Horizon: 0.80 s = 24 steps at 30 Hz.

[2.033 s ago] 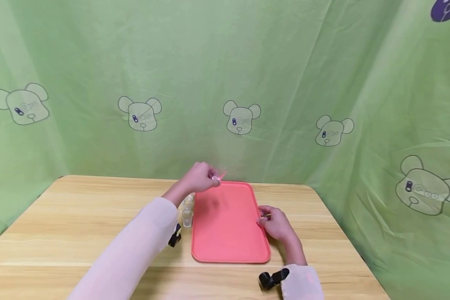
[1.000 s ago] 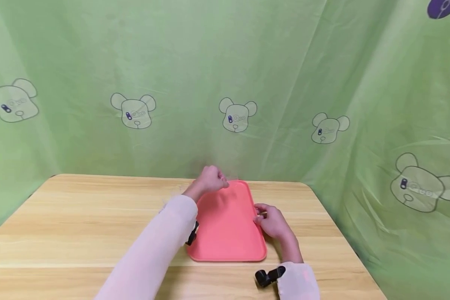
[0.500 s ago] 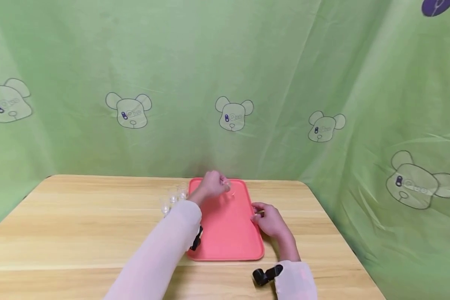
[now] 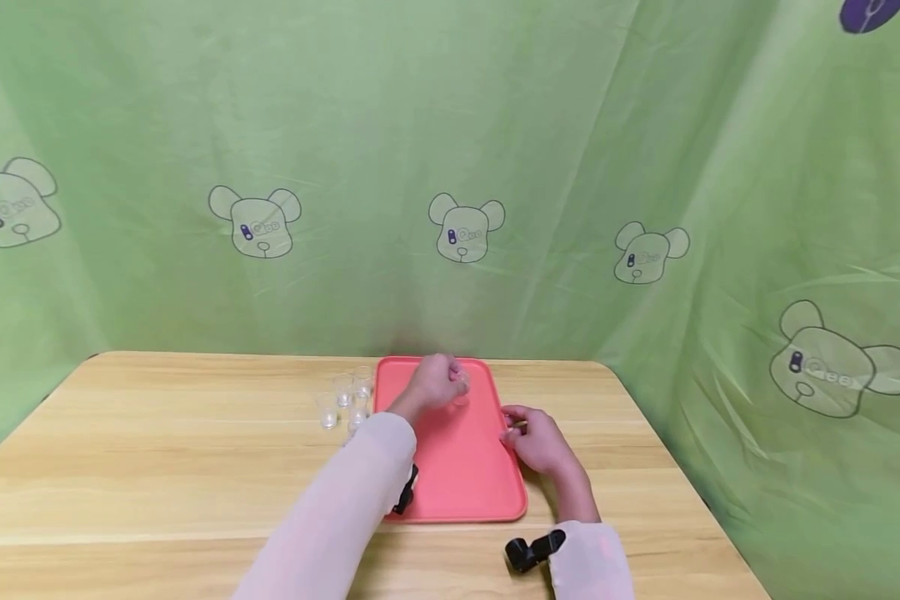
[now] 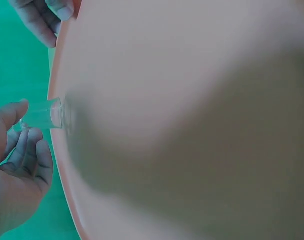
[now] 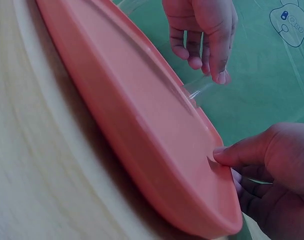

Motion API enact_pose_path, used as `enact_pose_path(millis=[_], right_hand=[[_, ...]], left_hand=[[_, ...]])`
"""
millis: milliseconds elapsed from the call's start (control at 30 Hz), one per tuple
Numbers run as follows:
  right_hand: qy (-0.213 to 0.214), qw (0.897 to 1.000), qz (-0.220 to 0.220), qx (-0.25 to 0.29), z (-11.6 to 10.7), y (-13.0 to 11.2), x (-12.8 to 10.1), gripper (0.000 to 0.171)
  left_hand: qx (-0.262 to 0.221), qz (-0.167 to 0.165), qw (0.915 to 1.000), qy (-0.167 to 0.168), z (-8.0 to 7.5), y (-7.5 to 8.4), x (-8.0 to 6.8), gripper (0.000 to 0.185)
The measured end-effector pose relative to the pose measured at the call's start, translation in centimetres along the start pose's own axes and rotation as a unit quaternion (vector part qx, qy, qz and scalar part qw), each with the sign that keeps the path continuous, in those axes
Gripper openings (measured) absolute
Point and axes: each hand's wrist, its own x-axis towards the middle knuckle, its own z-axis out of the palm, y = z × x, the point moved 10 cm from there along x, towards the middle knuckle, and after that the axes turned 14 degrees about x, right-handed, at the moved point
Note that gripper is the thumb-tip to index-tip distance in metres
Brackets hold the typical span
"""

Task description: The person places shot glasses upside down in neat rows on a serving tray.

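Observation:
A pink tray (image 4: 457, 475) lies lengthwise on the wooden table. My left hand (image 4: 450, 385) reaches over its far end and pinches a small clear glass (image 4: 461, 390). In the left wrist view the glass (image 5: 42, 114) has its base against the tray (image 5: 182, 100), with my thumb and fingers round it. In the right wrist view the left hand's fingertips (image 6: 219, 75) sit at the top of the glass (image 6: 199, 87). My right hand (image 4: 516, 425) grips the tray's right rim, thumb on top (image 6: 227, 154).
Several small clear glasses (image 4: 342, 402) stand on the table just left of the tray's far end. A green printed cloth (image 4: 450, 167) hangs close behind the table and along its right side. Bare wooden tabletop (image 4: 157, 467) spreads to the left.
My left hand has carried the glass from above the tray's far left corner rightward and down onto the tray. The right hand has stayed on the rim.

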Motion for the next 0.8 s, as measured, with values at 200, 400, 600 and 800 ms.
enact_pose_path(millis=[200,400,600,800], right_hand=[[0.003,1.0,0.002,-0.003,-0.1,0.0,0.0,0.043],[0.002,1.0,0.0,0.002,0.0,-0.1,0.0,0.043],[0.002,1.0,-0.006,-0.005,0.0,-0.2,-0.1,0.042],[0.003,1.0,-0.008,-0.016,-0.1,-0.3,-0.1,0.042]], left_hand=[[-0.016,-0.005,0.9999,0.001,0.5,0.0,-0.3,0.015],[-0.045,-0.014,0.9988,-0.009,0.8,-0.1,-0.5,0.01],[-0.028,-0.016,0.9995,-0.008,0.3,0.0,-0.7,0.006],[0.029,-0.003,0.9996,-0.007,-1.0,0.5,-0.3,0.032]])
